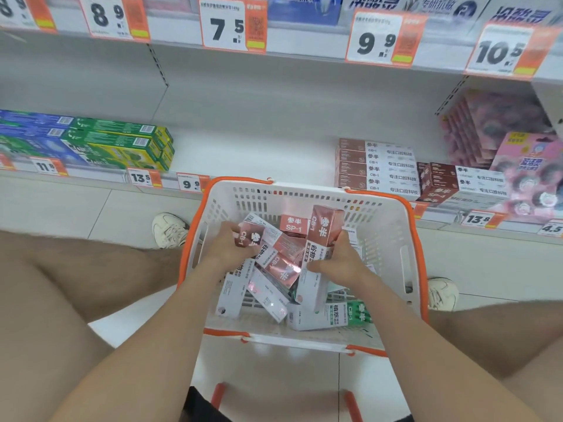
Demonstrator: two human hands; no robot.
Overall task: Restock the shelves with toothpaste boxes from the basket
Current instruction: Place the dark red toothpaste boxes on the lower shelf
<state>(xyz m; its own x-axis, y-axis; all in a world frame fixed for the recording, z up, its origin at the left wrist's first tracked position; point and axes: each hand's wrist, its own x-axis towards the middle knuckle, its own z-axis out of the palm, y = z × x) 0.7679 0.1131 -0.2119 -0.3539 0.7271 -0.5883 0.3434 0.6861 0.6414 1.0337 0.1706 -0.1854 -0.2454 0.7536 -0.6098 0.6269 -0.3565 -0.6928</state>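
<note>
A white basket with an orange rim (393, 248) stands on the floor between my knees, holding several pink-and-white toothpaste boxes in a loose pile. My left hand (227, 246) grips the end of a pink box (259, 239) lying slanted on the pile. My right hand (339, 263) holds an upright pink box (320, 236) by its lower part. One green-and-white box (338, 315) lies at the near right of the basket. Matching boxes are stacked on the lower shelf (377, 169) just behind the basket.
The lower shelf has a bare white stretch (249, 150) between green boxes (122, 144) on the left and the pink stack on the right. Pink packets (524, 169) fill the far right. Price tags line both shelf edges. My shoes (169, 229) flank the basket.
</note>
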